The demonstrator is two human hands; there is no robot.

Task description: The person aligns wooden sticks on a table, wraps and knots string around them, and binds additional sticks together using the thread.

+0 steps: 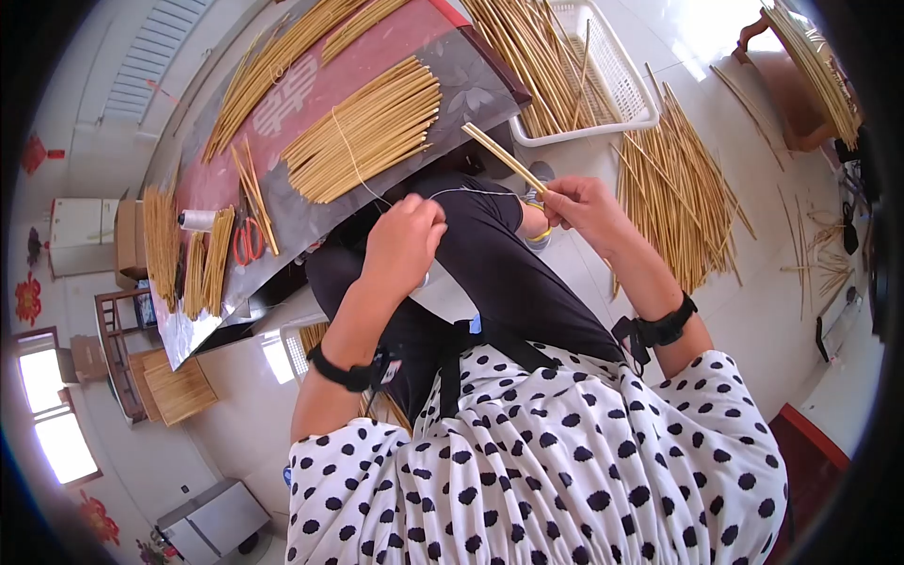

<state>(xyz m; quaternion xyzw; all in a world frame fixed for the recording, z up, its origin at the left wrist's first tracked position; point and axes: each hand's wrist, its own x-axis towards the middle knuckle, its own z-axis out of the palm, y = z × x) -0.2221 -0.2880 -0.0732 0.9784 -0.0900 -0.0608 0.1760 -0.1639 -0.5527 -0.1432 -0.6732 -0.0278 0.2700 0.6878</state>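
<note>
Head view, near to far: a black-dotted white blouse (527, 471) at six o'clock, then dark trousers (485, 245) across the middle, with a black wrist strap (347, 373) on the left arm and another on the right. Left hand (403, 240) just toward eleven o'clock, fingers curled closed at a pale thread (471, 191) running across toward the right hand; exact grip on it too small to tell. Right hand (579, 209) at two o'clock, narrow, thumb and fingers pinching a few cut dry stalks (504, 154), free ends slanting toward eleven.

Beyond the left hand, at eleven, a flat row of stalks (377, 127) lying on the red-patterned table (202, 179), crossed by thread near the middle. Farther along toward nine to ten: orange-handled scissors (248, 241), a white thread spool (198, 220) and small upright-looking stalk bundles (160, 231). Longer stalks (273, 75) at the table's far side, past the row.

At one o'clock, a white plastic basket (636, 99) holding many stalks; at two, a loose stalk pile (678, 188) on the tiled floor (744, 311). Farthest, a bright window (61, 424) at eight o'clock.
</note>
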